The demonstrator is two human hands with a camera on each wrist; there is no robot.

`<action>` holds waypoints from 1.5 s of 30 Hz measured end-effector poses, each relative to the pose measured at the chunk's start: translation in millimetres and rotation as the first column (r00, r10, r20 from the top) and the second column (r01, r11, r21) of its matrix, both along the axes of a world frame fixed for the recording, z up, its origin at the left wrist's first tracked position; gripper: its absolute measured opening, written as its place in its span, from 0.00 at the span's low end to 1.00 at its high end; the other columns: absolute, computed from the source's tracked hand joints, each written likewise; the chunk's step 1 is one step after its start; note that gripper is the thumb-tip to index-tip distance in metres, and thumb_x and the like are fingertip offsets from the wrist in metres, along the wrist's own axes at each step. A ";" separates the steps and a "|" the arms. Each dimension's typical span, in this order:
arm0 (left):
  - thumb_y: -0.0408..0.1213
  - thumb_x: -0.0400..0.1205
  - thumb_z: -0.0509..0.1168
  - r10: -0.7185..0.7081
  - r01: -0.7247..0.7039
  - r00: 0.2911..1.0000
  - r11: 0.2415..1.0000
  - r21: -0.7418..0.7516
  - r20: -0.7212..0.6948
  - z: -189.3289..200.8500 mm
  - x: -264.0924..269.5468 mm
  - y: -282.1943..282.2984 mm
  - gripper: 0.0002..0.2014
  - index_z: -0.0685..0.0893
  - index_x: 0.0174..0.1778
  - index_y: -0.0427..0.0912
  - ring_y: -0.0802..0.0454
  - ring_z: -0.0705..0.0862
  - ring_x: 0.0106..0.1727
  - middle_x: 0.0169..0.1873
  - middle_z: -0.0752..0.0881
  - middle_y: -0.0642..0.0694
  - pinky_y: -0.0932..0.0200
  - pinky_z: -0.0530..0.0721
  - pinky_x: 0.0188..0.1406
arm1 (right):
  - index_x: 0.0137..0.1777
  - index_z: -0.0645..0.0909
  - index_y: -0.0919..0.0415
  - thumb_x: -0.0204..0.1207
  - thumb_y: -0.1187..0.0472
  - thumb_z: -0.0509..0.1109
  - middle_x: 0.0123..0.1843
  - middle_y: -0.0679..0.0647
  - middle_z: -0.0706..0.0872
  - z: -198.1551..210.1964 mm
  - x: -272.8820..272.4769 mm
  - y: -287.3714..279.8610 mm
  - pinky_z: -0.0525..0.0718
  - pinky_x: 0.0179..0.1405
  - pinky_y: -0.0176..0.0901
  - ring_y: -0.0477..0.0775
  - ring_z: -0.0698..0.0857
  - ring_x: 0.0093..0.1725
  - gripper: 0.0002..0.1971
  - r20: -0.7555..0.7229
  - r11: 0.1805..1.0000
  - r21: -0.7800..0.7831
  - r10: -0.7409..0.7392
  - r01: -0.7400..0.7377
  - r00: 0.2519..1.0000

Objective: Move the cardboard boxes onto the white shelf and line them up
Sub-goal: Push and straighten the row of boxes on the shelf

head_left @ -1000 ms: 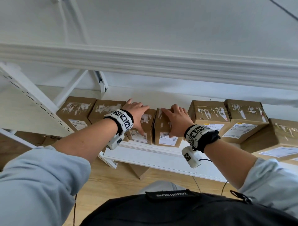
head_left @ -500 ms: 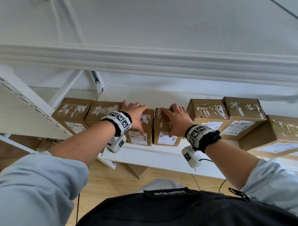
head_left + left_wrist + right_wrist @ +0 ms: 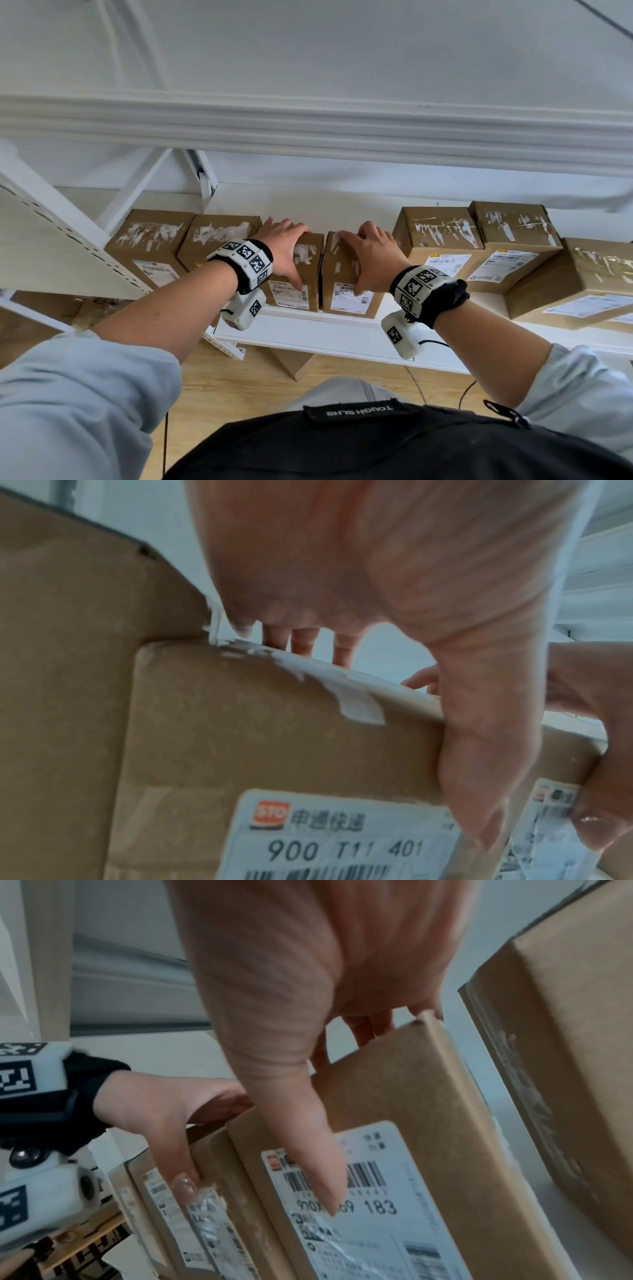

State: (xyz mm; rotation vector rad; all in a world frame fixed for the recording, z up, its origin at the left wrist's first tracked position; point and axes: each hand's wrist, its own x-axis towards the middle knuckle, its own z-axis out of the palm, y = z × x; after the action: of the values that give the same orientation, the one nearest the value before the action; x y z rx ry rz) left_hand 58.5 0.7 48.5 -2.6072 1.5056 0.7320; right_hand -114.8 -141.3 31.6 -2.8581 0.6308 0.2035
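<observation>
Head view. White shelf (image 3: 342,325), one tier: row of cardboard boxes. Left hand (image 3: 284,251) clasps the left middle box (image 3: 301,274), fingers over its top, thumb on the labelled front. Right hand (image 3: 368,255) clasps the right middle box (image 3: 346,277) likewise. The two boxes nearly touch, at the shelf's front edge. Advice: push both back together, fronts level with the neighbours.

Left wrist view. Fingers (image 3: 301,645) hooked over the top rear edge, thumb (image 3: 479,791) on the front; neighbouring box (image 3: 68,669) touching on one side.

Right wrist view. Thumb (image 3: 322,1172) on the label; open gap before the next box (image 3: 565,1042), the room for sideways closing. Bare shelf lies behind.
</observation>
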 end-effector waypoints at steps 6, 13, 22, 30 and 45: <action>0.53 0.56 0.87 0.012 -0.012 1.000 1.000 -0.010 0.009 -1.8 -2.0 1.4 0.63 0.58 0.83 0.52 0.45 0.70 0.75 0.77 0.65 0.46 0.42 0.78 0.69 | 0.81 0.60 0.48 0.51 0.49 0.85 0.66 0.58 0.68 -3.2 -6.0 7.1 0.69 0.74 0.59 0.63 0.73 0.65 0.57 0.031 1.000 -0.027 0.009 -0.008 0.999; 0.72 0.50 0.80 -0.108 0.106 0.983 0.994 0.020 0.148 -2.3 -17.5 -7.2 0.75 0.40 0.86 0.58 0.39 0.52 0.85 0.84 0.53 0.42 0.32 0.43 0.83 | 0.83 0.57 0.48 0.53 0.48 0.84 0.69 0.60 0.66 -7.6 -11.9 9.9 0.58 0.80 0.69 0.65 0.70 0.71 0.57 0.044 0.998 -0.046 0.044 -0.042 0.998; 0.67 0.56 0.81 -0.223 0.239 0.945 0.970 -0.039 0.238 -3.1 -70.1 -55.7 0.76 0.34 0.86 0.48 0.41 0.58 0.85 0.85 0.60 0.39 0.32 0.46 0.84 | 0.88 0.40 0.51 0.51 0.44 0.89 0.88 0.58 0.35 31.4 -34.7 -53.5 0.30 0.78 0.72 0.64 0.33 0.86 0.73 -0.066 0.992 -0.071 -0.106 0.101 0.992; 0.66 0.57 0.81 -0.194 0.202 0.961 0.979 -0.024 0.199 -23.3 -71.2 -51.4 0.67 0.50 0.86 0.51 0.39 0.64 0.81 0.79 0.65 0.42 0.35 0.46 0.85 | 0.85 0.53 0.49 0.52 0.59 0.87 0.79 0.57 0.64 12.4 -58.4 -82.3 0.48 0.83 0.70 0.60 0.61 0.82 0.63 0.009 0.969 -0.158 -0.189 0.188 0.982; 0.59 0.57 0.85 -0.159 0.176 0.969 0.982 -0.075 0.190 -27.1 -71.7 -52.1 0.66 0.52 0.86 0.53 0.43 0.61 0.83 0.81 0.64 0.46 0.35 0.43 0.84 | 0.81 0.62 0.49 0.46 0.56 0.87 0.71 0.56 0.70 8.2 -84.0 -43.6 0.66 0.77 0.62 0.62 0.72 0.72 0.60 0.046 0.988 -0.111 -0.099 0.103 0.994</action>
State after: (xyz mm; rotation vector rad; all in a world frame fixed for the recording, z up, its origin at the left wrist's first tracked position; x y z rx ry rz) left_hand -13.2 -51.3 21.4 -2.4872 1.7118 0.4054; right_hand -198.8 -184.9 39.8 -2.9196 0.8011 0.0960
